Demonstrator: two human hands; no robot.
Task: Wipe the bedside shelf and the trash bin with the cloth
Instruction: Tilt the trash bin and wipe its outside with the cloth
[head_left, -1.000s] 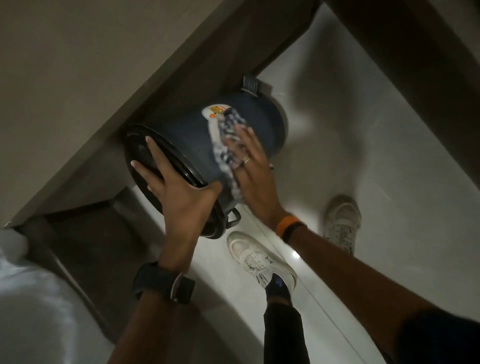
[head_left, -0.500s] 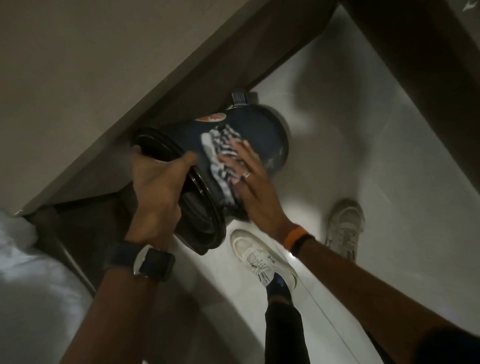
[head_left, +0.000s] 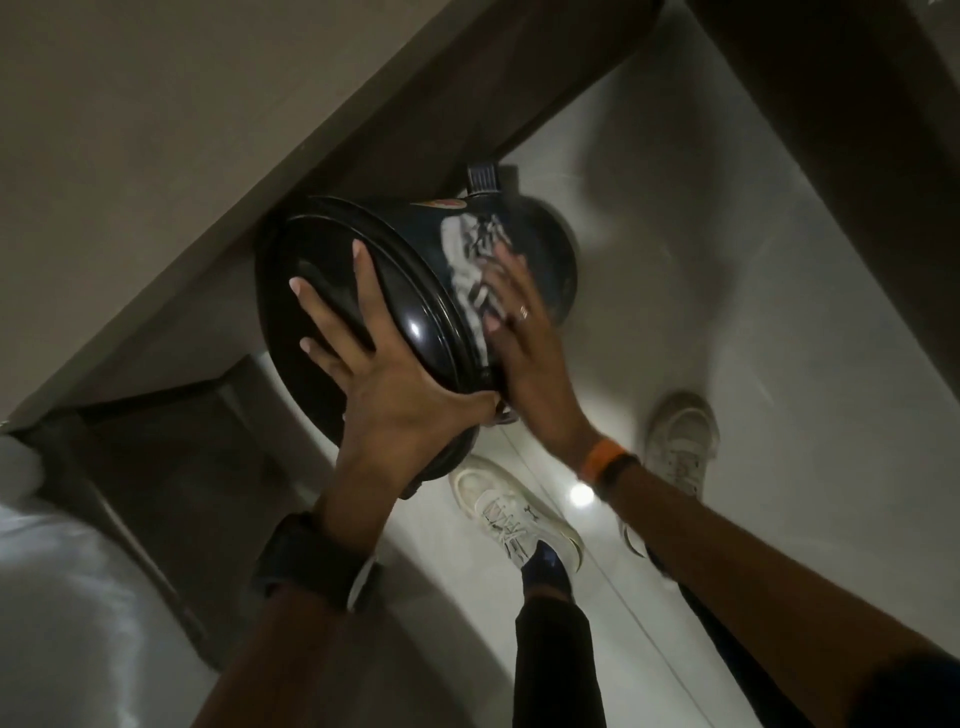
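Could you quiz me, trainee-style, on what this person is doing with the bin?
1. True or false: the trash bin stands upright on the floor.
2. Which hand presses the cloth on the bin: A left, B right?
3. Fill in: the left hand lies spread on the bin's ____.

Key: 1 false, it is tilted. 2 B, the right hand. 3 lid.

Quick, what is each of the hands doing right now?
Left hand: open, fingers spread on the trash bin lid, steadying it.
Right hand: flat, pressing the cloth against the bin's side.
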